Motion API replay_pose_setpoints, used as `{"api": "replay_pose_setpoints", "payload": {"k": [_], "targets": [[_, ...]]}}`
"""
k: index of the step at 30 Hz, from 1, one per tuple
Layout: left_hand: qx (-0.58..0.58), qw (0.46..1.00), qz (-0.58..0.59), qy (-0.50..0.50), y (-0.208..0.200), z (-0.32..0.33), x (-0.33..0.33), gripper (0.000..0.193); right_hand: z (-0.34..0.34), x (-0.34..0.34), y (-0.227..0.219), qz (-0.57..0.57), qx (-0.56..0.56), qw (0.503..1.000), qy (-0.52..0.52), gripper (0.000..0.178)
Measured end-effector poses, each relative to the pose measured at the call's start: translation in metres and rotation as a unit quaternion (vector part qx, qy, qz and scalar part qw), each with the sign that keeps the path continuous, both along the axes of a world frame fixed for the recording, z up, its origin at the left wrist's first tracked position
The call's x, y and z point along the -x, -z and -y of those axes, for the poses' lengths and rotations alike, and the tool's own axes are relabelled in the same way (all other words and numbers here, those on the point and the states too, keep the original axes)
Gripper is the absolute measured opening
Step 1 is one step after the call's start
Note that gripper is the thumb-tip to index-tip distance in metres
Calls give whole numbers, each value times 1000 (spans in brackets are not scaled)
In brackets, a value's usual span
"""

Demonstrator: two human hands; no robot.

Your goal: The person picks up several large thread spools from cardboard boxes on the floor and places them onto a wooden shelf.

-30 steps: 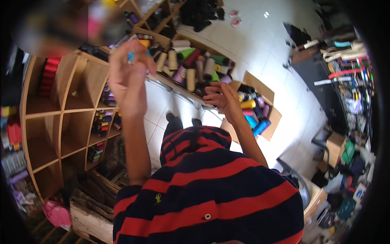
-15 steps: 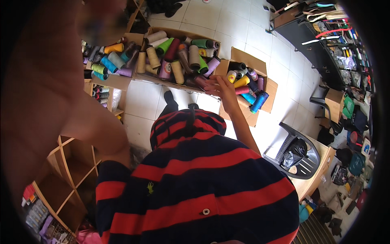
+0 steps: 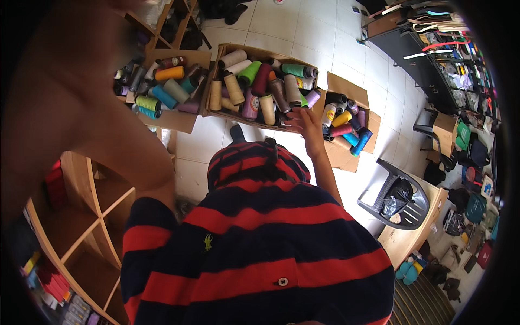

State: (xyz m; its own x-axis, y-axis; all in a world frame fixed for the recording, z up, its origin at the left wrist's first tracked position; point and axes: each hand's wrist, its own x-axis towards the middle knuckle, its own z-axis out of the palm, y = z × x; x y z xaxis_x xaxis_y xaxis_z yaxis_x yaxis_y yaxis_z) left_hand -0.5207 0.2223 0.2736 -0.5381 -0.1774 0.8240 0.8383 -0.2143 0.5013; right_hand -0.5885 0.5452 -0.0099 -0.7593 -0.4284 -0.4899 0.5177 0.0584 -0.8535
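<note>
My right hand (image 3: 306, 127) reaches to the near right corner of a cardboard box (image 3: 230, 115) full of thread cones, palm down and fingers stretched out. Its fingertips are close to a dark cone at that corner; whether they touch it I cannot tell. Inside lie beige cones (image 3: 234, 89), a green cone (image 3: 249, 73), a dark red cone (image 3: 262, 76) and a purple cone (image 3: 251, 104). My left arm (image 3: 103, 124) is raised very near the camera, filling the upper left. The left hand (image 3: 111, 19) is dark and smeared there, so its fingers cannot be made out.
A smaller open box (image 3: 345, 89) of thread cones stands at the right, and another carton (image 3: 176, 120) of cones at the left. Wooden cubby shelves (image 3: 81, 238) rise at the lower left. A grey plastic chair (image 3: 403, 208) holds a black bag. Packed racks (image 3: 428, 59) line the far right.
The view has shifted, so the boxes sit further right and slightly lower. My right hand stays by the middle box's corner. My left arm is still raised.
</note>
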Motion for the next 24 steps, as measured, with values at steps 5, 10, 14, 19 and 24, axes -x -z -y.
{"api": "replay_pose_setpoints", "payload": {"k": [5, 10, 14, 19, 24], "targets": [[-41, 989, 140, -7, 90, -6, 48, 38, 0, -8, 18, -40, -56, 998, 7, 32], [419, 800, 386, -190, 283, -40, 87, 78, -10, -18, 30, -46, -81, 996, 7, 31], [614, 642, 448, -103, 326, -58, 109, 121, -33, -32, 39, -26, -115, 992, 47, 29], [671, 604, 430, -10, 340, -64, 126, 125, -64, -48, 44, 9, -141, 984, 111, 29], [686, 596, 417, -4, 352, -59, 120, 125, -102, -45, 60, 14, -158, 978, 132, 27]]}}
